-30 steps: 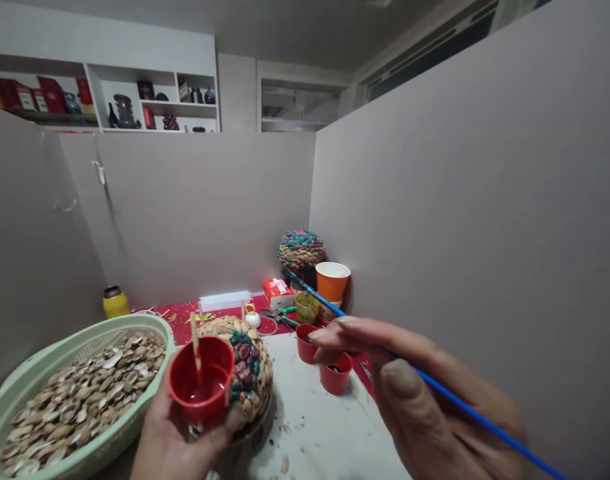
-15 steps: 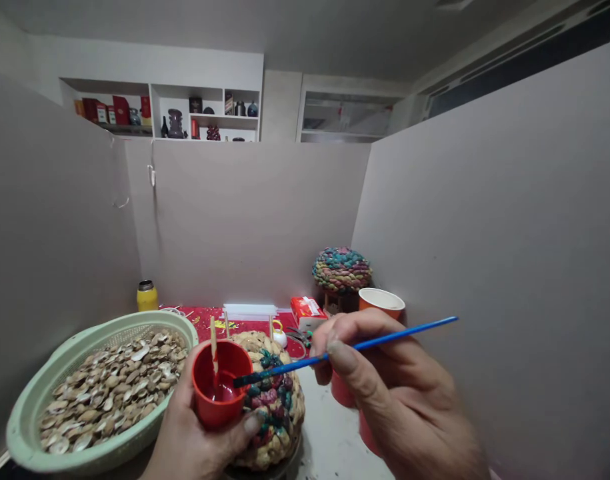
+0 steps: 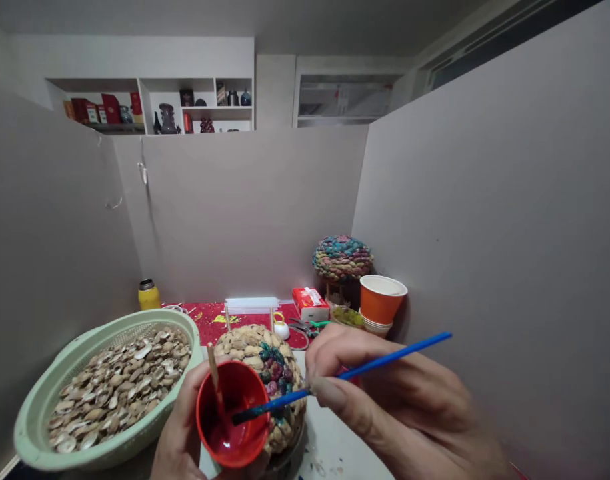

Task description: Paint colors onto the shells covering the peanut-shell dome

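Our left fingers (image 3: 185, 403) curl around the red cup (image 3: 245, 381); our right fingers (image 3: 333, 395) pinch the blue brush (image 3: 385, 361), its tip inside it.

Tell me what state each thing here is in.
Red cup: open, held in left hand
Blue brush: held in right hand, dark tip inside the cup
Near dome: partly painted
Back dome: painted across visible side
Green basket: filled with shells
Orange cup: upright, open
Yellow bottle: upright

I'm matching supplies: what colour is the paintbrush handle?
The paintbrush handle is bright blue, best seen in the head view.
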`<state>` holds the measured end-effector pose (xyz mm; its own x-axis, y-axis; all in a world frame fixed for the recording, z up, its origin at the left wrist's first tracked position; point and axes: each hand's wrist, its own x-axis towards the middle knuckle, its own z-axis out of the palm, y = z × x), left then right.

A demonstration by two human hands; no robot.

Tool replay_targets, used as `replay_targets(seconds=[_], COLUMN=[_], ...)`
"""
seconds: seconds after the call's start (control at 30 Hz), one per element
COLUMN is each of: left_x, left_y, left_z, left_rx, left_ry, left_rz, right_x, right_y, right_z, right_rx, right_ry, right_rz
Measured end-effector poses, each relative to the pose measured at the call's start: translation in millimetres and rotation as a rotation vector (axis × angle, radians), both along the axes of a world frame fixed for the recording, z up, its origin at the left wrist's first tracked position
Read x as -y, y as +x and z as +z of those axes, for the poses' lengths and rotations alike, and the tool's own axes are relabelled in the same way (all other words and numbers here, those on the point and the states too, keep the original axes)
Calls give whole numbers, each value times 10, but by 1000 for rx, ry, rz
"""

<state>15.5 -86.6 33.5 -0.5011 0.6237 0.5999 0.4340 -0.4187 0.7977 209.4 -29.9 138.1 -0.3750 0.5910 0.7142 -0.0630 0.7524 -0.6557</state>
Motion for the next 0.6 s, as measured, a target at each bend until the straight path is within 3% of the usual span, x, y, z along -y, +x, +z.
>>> replay_targets(seconds=[0.17, 0.33, 0.5, 0.6], left_x=[-9, -28, -4, 10], left_y=[-4, -107, -118, -70], left_z=[-129, -213, -185, -134], left_rx=[-104, -115, 14, 55], left_ry=[55, 99, 65, 49], left_rz=[7, -77, -123, -140], right_x=[-68, -8, 6, -21], right_y=[35, 22, -62, -96], right_z=[66, 94, 81, 70], right_rx=[168, 338, 432, 400], right_ry=[156, 242, 298, 318], right_rz=[137, 59, 144, 125])
